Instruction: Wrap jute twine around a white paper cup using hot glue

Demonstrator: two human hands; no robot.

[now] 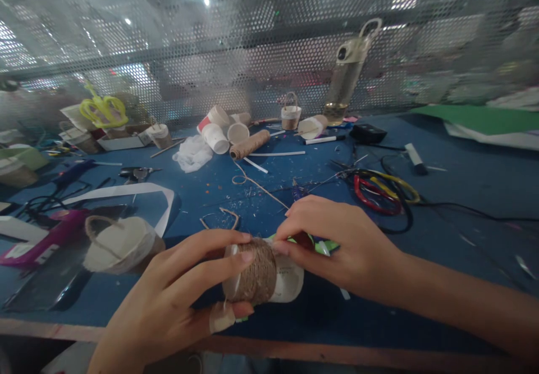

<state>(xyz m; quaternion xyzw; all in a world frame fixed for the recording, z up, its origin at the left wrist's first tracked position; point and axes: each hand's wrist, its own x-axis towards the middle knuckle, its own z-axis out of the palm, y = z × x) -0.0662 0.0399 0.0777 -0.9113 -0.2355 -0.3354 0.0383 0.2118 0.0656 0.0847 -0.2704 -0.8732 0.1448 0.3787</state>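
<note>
A paper cup (pixel 290 285) lies on its side close to the table's front edge, with brown jute twine (pixel 261 270) wound around much of its wall. My left hand (pixel 168 292) is closed around the cup, fingers over the top and a taped thumb below. At the cup's right side, my right hand (pixel 337 236) pinches the twine between thumb and fingers. From there a loose strand (pixel 265 190) runs back to a twine roll (pixel 252 144). Left of my left hand stands a tilted small basket (pixel 122 245) with a twine handle.
Behind lie white paper cups (pixel 214 137), a crumpled white cloth (pixel 192 153) and a marker (pixel 324 140). A bottle (pixel 345 79) stands by the mesh panel. Red-handled scissors (pixel 374 197) and cables are at right, a purple glue gun (pixel 46 236) at left.
</note>
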